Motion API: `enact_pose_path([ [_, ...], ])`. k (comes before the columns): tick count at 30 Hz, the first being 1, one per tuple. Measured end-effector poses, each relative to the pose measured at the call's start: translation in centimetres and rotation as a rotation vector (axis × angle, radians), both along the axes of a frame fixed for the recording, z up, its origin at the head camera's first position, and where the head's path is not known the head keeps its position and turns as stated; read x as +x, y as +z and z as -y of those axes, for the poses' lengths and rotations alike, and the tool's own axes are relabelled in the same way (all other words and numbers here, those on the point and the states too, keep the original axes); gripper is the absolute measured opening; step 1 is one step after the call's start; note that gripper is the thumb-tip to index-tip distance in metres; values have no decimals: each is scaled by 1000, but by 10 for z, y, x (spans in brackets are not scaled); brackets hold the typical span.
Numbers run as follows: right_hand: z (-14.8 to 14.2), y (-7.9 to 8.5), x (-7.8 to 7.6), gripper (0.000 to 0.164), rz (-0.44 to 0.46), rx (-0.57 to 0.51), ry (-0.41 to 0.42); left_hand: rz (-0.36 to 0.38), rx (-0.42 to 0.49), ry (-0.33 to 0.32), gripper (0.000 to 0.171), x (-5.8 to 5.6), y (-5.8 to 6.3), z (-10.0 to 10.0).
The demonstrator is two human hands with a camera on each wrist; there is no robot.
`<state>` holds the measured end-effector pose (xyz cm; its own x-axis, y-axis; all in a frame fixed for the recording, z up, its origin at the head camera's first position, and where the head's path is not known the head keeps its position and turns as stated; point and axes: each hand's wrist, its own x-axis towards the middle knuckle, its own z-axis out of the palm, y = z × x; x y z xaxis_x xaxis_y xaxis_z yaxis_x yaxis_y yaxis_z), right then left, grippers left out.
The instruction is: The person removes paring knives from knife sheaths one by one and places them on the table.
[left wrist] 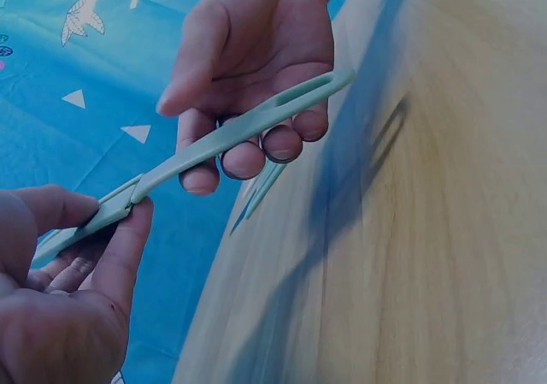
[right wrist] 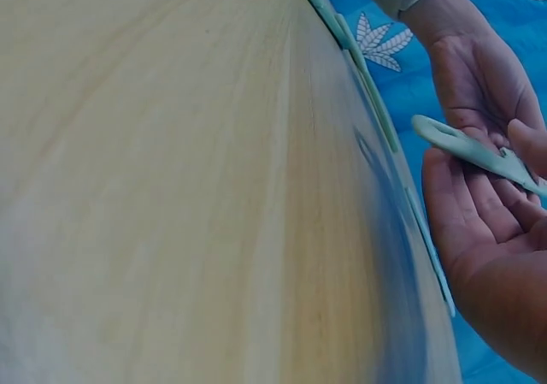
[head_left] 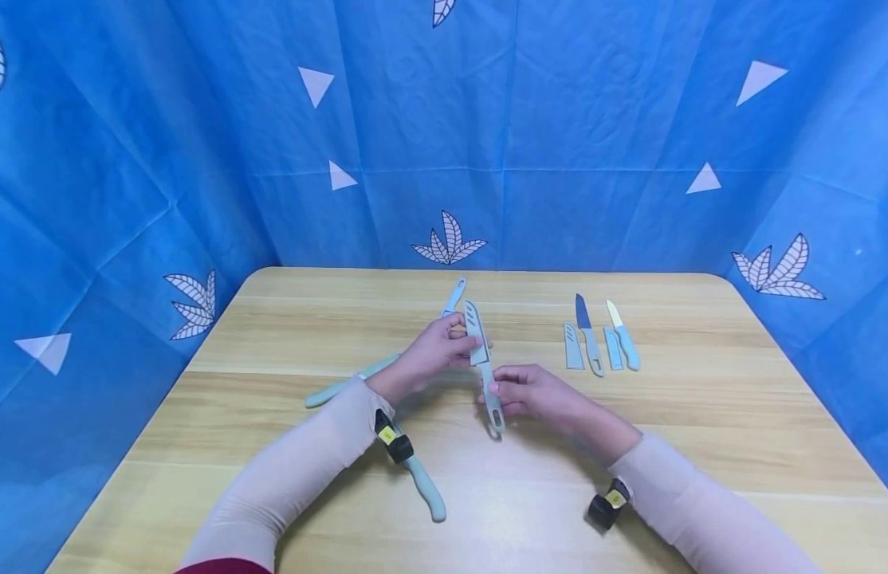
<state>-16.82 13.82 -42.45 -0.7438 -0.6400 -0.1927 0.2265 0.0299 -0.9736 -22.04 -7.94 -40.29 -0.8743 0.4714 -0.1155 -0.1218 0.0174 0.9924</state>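
Observation:
A pale green kitchen knife (head_left: 493, 402) is held up above the table, its blade inside a slotted sheath (head_left: 474, 320). My left hand (head_left: 438, 351) pinches the sheath between thumb and fingers, close to where it meets the handle in the left wrist view. The knife's handle lies across the fingers of my right hand (head_left: 543, 396), whose thumb (left wrist: 190, 67) stands off it. In the right wrist view the looped handle end (right wrist: 436, 132) extends past those fingers. The blade is hidden by the sheath.
Right of the hands lie a dark-bladed knife (head_left: 591, 351) and a yellow-bladed knife (head_left: 627, 349), with one sheath (head_left: 573, 347) and a narrower sheath (head_left: 614, 351) beside them. Green handles (head_left: 332, 395) (head_left: 427, 492) show around my left forearm. Another handle (head_left: 455, 294) lies behind. A blue curtain (head_left: 559, 143) hangs beyond the table.

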Motion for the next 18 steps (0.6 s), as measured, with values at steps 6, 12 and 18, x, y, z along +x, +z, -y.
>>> enact_pose_path([
  [6,-1,1,0,40,1,42,-42,23,53,-8,22,2,-3,3],
  [12,-3,1,-1,39,4,44,-43,47,94,17,24,7,-6,6],
  [18,-4,2,-1,36,13,45,-32,104,161,61,36,13,-9,7],
])
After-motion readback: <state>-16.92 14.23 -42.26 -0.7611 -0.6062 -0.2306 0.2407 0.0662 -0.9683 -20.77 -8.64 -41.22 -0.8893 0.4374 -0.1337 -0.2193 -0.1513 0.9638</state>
